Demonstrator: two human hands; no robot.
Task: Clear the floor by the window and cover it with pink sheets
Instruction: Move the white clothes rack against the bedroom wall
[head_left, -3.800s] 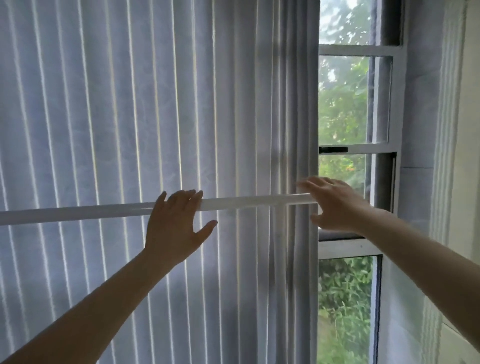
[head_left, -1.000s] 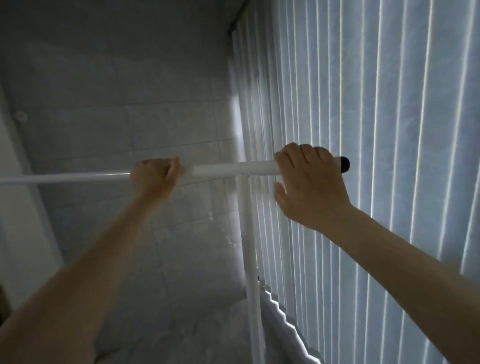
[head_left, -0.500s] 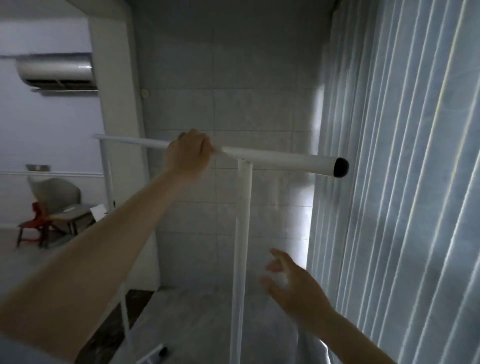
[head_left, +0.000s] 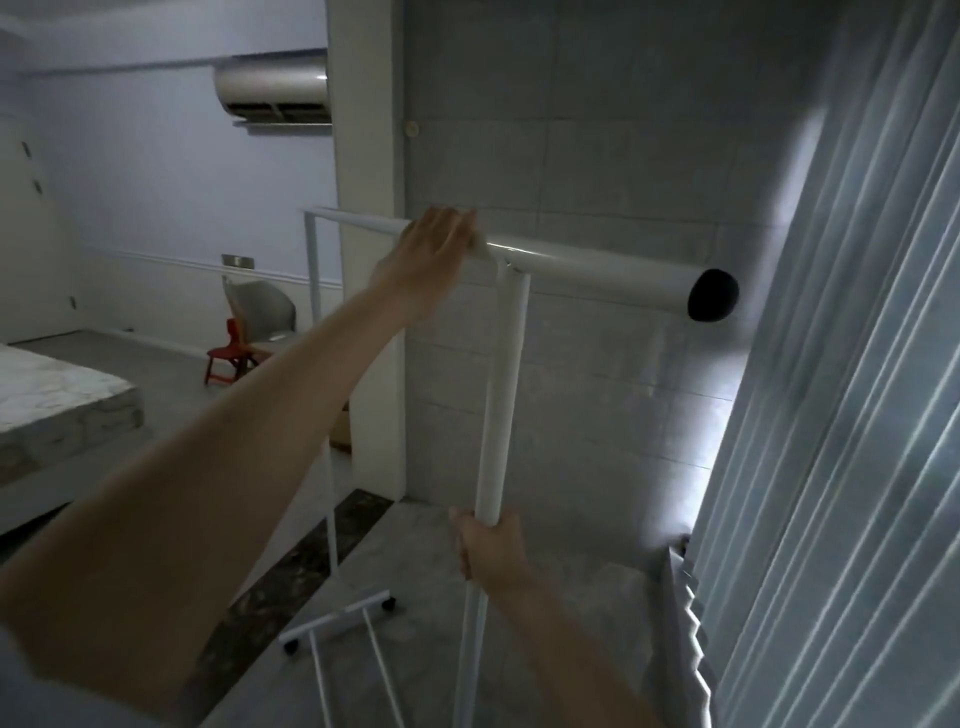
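Gripping the white rack (head_left: 597, 265), left hand (head_left: 434, 244) curls over its bar, right hand (head_left: 491, 545) fingers wrap its upright.

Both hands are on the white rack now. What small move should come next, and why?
Probably roll the rack a little leftward, away from the blinds. The left hand holds the top bar and the right hand has a grip on the upright, so it seems under control. Its wheeled base stands on the floor by the window, which must be cleared.

Air conditioner (head_left: 272, 88) high on far wall; grey chair (head_left: 262, 312), red stool (head_left: 228, 353) below; mattress (head_left: 57, 400) at left.
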